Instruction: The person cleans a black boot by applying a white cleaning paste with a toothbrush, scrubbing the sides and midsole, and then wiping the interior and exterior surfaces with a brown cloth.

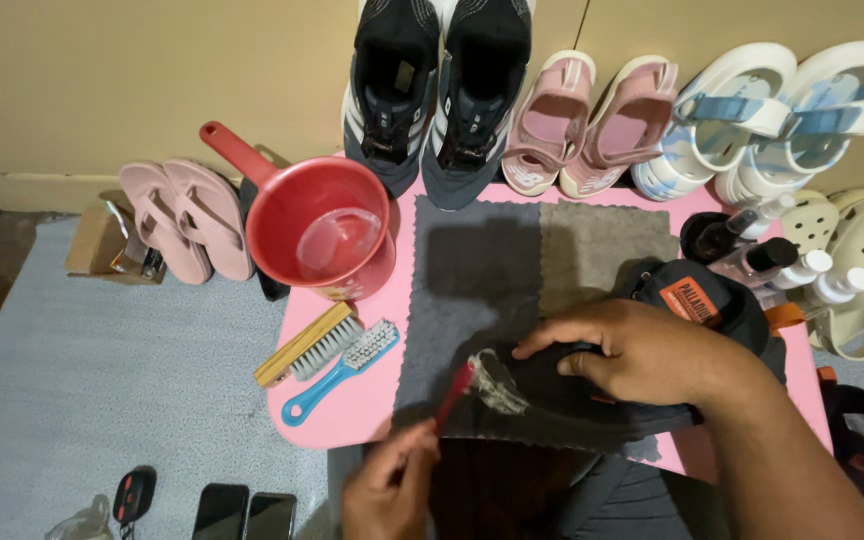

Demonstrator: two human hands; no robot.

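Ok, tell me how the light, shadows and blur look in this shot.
Head view: soft indoor light; a dark shadow falls on the grey cloth above the hands; glare on the water in the red scoop; the left hand and brush are slightly motion-blurred; the right hand is sharper.

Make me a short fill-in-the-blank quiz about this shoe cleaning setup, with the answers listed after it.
1. The left hand holds a brush with a ____ handle against the dark shoe.
2. The right hand rests on top of the dark ____.
3. The red scoop stands on a ____ table.
4. The blue-handled brush lies beside a ____-backed brush.

Missing words: red; shoe; pink; wooden
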